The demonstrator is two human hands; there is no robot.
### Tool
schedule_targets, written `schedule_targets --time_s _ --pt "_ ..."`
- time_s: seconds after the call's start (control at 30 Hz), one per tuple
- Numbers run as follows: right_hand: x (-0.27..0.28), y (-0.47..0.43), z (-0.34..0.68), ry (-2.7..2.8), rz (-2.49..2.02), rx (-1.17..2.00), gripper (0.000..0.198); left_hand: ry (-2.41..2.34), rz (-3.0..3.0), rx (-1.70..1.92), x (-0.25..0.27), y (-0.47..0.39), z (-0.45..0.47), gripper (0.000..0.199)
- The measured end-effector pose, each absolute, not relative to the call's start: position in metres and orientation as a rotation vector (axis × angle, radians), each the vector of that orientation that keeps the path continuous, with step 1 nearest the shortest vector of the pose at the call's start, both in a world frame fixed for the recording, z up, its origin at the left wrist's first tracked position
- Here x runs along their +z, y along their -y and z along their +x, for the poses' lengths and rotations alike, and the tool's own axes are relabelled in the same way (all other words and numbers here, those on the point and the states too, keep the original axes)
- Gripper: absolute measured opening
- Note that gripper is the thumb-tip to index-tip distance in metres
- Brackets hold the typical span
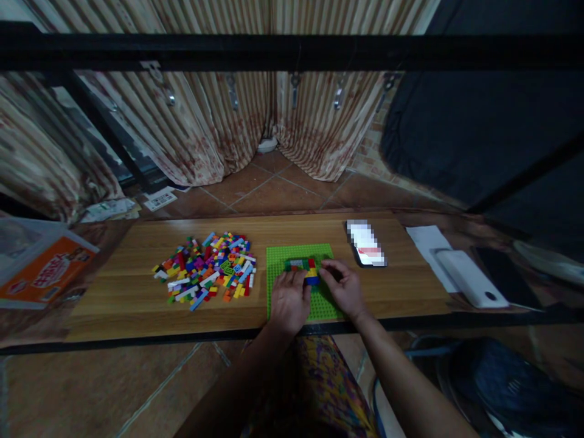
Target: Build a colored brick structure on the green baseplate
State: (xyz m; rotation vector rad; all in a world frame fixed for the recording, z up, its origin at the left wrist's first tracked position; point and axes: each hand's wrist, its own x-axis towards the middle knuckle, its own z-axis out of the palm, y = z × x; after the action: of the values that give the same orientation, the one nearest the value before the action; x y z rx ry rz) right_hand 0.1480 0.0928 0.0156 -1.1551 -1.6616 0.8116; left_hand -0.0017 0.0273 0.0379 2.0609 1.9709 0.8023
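"Where's the brick build (312,273), and what are the fingers doing?"

"It sits on the green baseplate (323,311), between the hands; the left hand (289,302) has its fingers close together at the near left side; the right hand (344,289) has its own narrowed at the right; I can't tell whether either pinches anything."

"How best to work it?"

"I'd brace lightly with the left; align squarely; press straight down, never tilted."
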Motion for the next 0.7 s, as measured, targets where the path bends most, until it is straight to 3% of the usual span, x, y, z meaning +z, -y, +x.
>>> schedule_targets --time_s 0.7 --pt "0.0139 -0.0936 0.1471 1.872 -1.123 0.764 0.024 -1.994 2.083 0.812 0.0344 -0.0276 -0.0004 0.023"
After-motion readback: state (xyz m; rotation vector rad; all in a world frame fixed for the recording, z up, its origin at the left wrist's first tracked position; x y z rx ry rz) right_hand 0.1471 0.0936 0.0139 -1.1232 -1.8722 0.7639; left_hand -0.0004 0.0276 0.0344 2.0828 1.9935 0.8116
